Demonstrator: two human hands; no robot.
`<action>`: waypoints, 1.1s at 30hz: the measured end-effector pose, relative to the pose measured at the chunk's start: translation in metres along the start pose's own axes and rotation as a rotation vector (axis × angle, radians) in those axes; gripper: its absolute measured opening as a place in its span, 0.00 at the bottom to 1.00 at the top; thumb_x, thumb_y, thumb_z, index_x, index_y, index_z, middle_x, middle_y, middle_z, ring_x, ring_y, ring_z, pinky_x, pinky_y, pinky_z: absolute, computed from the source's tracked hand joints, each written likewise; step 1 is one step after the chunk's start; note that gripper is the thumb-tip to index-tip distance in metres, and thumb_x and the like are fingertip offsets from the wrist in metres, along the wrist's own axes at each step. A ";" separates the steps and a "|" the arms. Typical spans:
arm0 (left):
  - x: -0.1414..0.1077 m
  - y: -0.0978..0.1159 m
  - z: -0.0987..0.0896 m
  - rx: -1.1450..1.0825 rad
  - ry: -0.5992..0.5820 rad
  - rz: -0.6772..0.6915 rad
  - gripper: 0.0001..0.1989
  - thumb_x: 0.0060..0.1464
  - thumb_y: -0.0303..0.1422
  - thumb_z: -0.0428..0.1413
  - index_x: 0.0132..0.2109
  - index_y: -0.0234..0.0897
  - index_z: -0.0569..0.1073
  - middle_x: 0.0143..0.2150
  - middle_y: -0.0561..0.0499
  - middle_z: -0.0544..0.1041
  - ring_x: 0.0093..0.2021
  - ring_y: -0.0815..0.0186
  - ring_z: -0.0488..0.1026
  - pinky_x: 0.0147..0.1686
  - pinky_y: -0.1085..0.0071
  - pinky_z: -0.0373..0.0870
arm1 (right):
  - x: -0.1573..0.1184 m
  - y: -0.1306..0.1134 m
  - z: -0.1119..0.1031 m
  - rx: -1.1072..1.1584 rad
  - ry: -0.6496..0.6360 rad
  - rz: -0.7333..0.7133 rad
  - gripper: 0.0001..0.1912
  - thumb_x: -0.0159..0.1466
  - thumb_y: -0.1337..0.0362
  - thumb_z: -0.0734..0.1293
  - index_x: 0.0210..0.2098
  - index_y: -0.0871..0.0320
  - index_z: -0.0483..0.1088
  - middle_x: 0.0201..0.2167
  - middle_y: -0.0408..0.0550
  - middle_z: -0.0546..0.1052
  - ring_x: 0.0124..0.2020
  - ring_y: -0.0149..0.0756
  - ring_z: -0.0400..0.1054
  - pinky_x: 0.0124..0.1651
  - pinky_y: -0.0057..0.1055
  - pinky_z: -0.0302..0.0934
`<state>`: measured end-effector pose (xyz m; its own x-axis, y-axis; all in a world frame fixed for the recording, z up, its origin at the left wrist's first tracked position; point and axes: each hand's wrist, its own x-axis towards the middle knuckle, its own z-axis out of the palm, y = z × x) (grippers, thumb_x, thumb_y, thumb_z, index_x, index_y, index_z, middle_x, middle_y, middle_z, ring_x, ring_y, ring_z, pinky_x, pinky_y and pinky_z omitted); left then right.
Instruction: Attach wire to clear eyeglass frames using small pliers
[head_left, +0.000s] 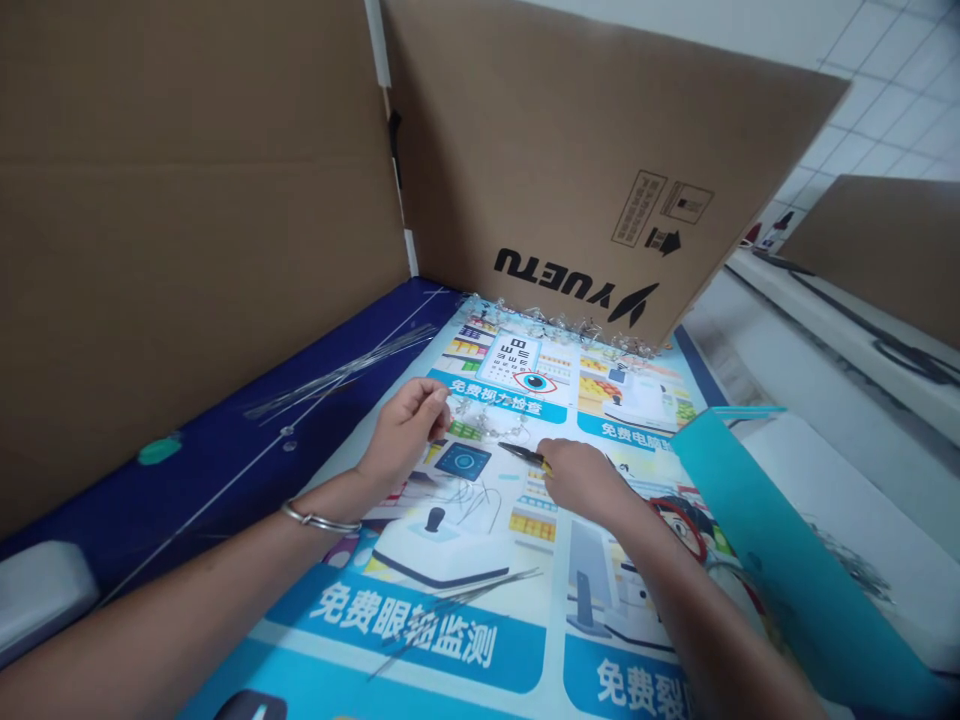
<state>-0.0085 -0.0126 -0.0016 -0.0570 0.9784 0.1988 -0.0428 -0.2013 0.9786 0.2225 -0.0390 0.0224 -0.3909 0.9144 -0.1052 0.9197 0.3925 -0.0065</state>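
Observation:
My left hand has its thumb and forefinger pinched on the end of a thin strand with clear beads, which trails to the right over the printed poster mat. In my right hand is a pair of pliers with dark jaws and a yellow handle part. The jaws point left, close by the beaded strand. Whether they touch it cannot be made out. Thin wires lie on the mat below my hands.
Tall cardboard panels stand behind and at the left. More clear pieces line the back panel's foot. A wire bundle lies on the blue surface. At right, a teal-edged box holds small wire pieces.

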 end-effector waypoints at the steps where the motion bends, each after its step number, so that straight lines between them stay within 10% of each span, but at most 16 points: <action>1: 0.000 0.000 0.000 -0.006 0.009 -0.003 0.10 0.53 0.39 0.50 0.35 0.36 0.65 0.23 0.56 0.67 0.20 0.76 0.62 0.20 0.79 0.59 | -0.001 -0.003 0.001 -0.035 -0.011 0.018 0.10 0.54 0.72 0.60 0.35 0.56 0.65 0.32 0.48 0.73 0.31 0.37 0.67 0.28 0.28 0.51; 14: 0.000 -0.002 -0.002 -0.022 0.022 -0.013 0.11 0.52 0.40 0.50 0.35 0.36 0.66 0.23 0.55 0.68 0.20 0.75 0.64 0.20 0.79 0.60 | -0.019 -0.021 -0.007 -0.111 -0.054 0.091 0.11 0.55 0.75 0.57 0.38 0.59 0.63 0.33 0.50 0.71 0.34 0.36 0.66 0.32 0.28 0.51; 27: 0.001 -0.006 -0.006 -0.028 -0.074 -0.043 0.11 0.51 0.40 0.51 0.34 0.35 0.67 0.23 0.56 0.68 0.20 0.75 0.62 0.20 0.79 0.59 | -0.091 0.096 -0.024 -0.175 -0.021 0.577 0.08 0.56 0.73 0.58 0.34 0.62 0.66 0.32 0.56 0.73 0.34 0.39 0.67 0.32 0.29 0.51; 33: 0.002 -0.010 -0.008 0.062 -0.173 0.002 0.10 0.52 0.39 0.49 0.34 0.36 0.68 0.20 0.57 0.66 0.18 0.75 0.60 0.19 0.78 0.57 | -0.076 0.059 -0.026 -0.054 0.184 0.467 0.09 0.58 0.67 0.57 0.37 0.58 0.66 0.36 0.56 0.72 0.34 0.42 0.66 0.31 0.32 0.52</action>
<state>-0.0162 -0.0086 -0.0113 0.1154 0.9727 0.2014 0.0189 -0.2049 0.9786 0.3056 -0.0824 0.0555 0.0571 0.9940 0.0928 0.9967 -0.0621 0.0515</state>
